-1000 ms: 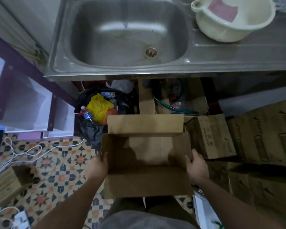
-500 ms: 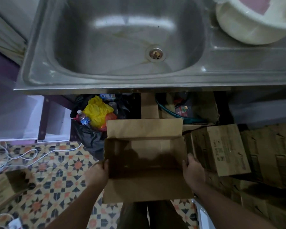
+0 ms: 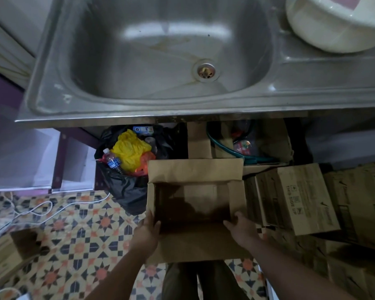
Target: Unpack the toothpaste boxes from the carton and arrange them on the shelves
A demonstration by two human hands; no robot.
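An open brown carton (image 3: 195, 172) sits low in front of me, below the sink's front edge, its flaps spread. Its inside looks dark, and I see no toothpaste boxes in it. My left hand (image 3: 146, 229) grips the carton's left wall near the front corner. My right hand (image 3: 243, 228) holds the right wall, thumb inside the rim. White shelves with a purple frame (image 3: 59, 161) stand at the left.
A steel sink (image 3: 139, 109) fills the top, with a cream basin (image 3: 325, 24) on its drainboard. A black rubbish bag (image 3: 126, 185) lies left of the carton. Closed cartons (image 3: 299, 195) are stacked at the right. White cables (image 3: 37, 211) and another brown box (image 3: 7, 254) lie on the patterned floor.
The view has moved forward over the sink. The carton has moved a little forward toward the sink's base, with both hands still holding its side walls.
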